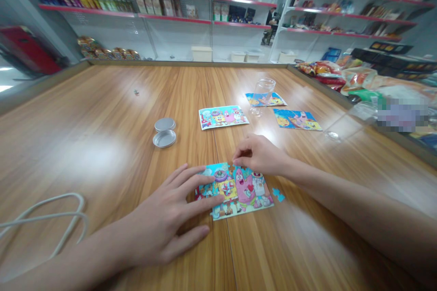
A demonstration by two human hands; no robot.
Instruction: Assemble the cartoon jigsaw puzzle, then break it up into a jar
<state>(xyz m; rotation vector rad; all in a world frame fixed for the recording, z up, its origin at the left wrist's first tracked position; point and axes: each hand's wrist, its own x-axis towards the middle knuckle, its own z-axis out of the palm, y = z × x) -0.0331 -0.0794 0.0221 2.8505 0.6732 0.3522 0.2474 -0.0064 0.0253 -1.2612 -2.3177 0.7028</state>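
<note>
A cartoon jigsaw puzzle [245, 191] lies on the wooden table, with a gap showing in its top edge. My left hand [177, 204] rests with fingers spread over the puzzle's left part. At the top edge, beside the gap, my right hand [257, 154] has thumb and index finger pinched together; whatever may be between them is too small to make out. One loose blue puzzle piece [278, 194] sits just right of the puzzle. Beyond it lies a picture card [223, 117] with a matching cartoon scene.
Two round metal tin halves [164, 138] lie left of the card. A clear plastic cup [264, 91] stands by two blue cartoon pictures [297, 119]. Another clear container [351, 120] is at right. A white cable [68, 213] loops at left. Packaged goods [362, 77] line the right edge.
</note>
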